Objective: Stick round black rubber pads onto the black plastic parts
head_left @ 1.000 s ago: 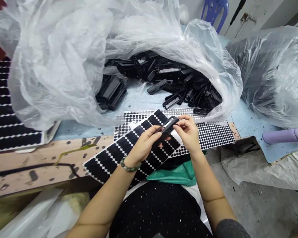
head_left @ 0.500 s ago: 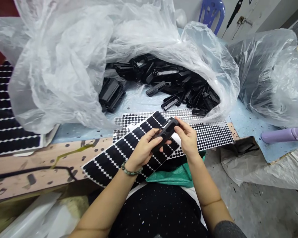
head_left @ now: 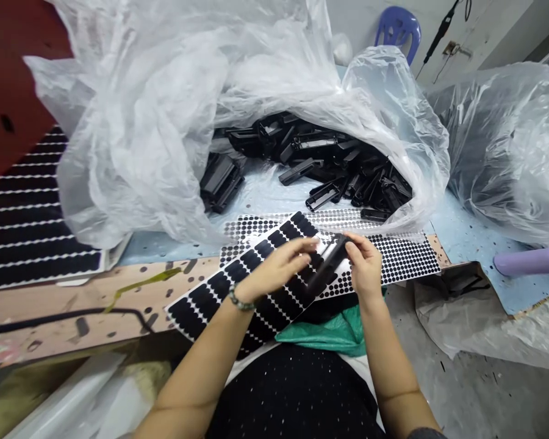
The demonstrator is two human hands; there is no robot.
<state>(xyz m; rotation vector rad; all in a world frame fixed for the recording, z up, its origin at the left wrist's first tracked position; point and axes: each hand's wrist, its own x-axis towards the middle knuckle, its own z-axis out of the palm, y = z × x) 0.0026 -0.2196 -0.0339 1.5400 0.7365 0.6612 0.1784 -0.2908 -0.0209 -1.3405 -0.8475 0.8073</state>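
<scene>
A long black plastic part (head_left: 328, 263), blurred by motion, is pinched at its upper end by my right hand (head_left: 366, 263). Its near end hangs over the sticker sheets. Just left of the part, my left hand (head_left: 286, 263) is apart from it, with fingers stretched out and somewhat blurred; a beaded bracelet circles the wrist. Beneath both hands lies a white sheet of black elongated stickers (head_left: 238, 286), slanted across the table edge. Under it is a sheet of small round black stickers (head_left: 402, 262).
A large clear plastic bag (head_left: 150, 122) lies open, with a heap of black plastic parts (head_left: 320, 143) in its mouth. Another filled bag (head_left: 498, 146) stands to the right, near a purple bottle (head_left: 528, 262). More sticker sheets (head_left: 27, 225) lie at left. A black cable (head_left: 73, 315) runs along the table edge.
My left hand has let go of the black plastic part and drawn away from it, fingers extended. My right hand keeps its hold, and the part has tilted steeper. The view has shifted slightly left.
</scene>
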